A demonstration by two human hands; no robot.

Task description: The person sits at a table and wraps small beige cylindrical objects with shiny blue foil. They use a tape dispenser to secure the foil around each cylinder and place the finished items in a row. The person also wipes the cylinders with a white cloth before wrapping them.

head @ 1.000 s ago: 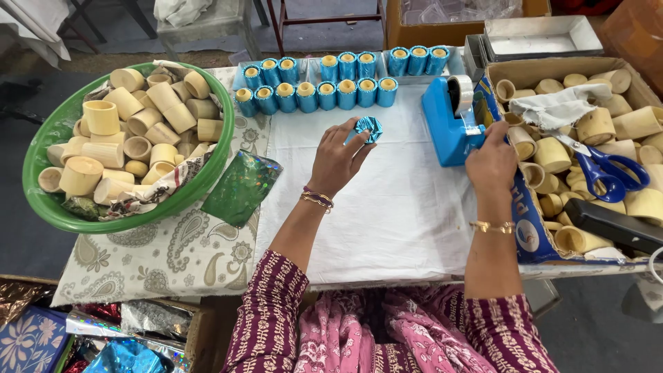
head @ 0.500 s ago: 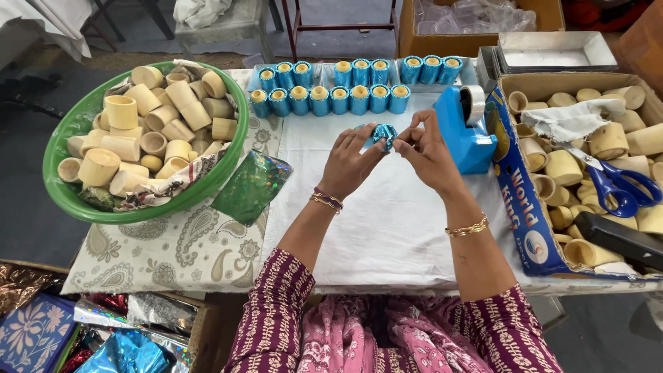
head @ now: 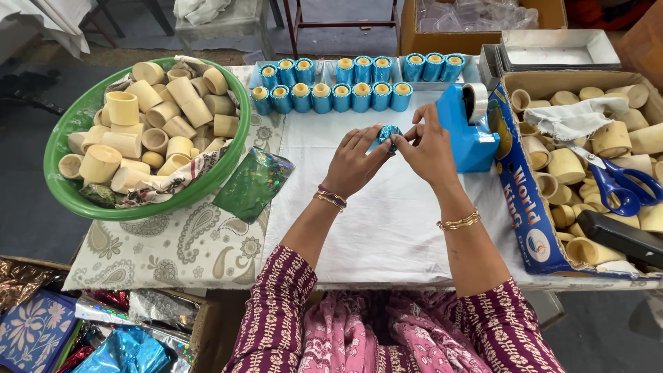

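Blue foil-wrapped cup (head: 388,135) sits pinched between both hands over the white cloth (head: 387,221) on the tabletop, just left of the blue tape dispenser (head: 468,131). Left hand (head: 352,164) grip clenched on its left side, right hand (head: 431,148) fingertips clamped on its right. Rows of wrapped blue cups (head: 331,97) behind; green basin (head: 69,193) of bare cups far left; scissors (head: 618,183) in box at right.

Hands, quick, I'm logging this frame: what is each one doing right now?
Left hand: closed on the blue foil-wrapped cup.
Right hand: fingertips pinching the same cup from the other side.
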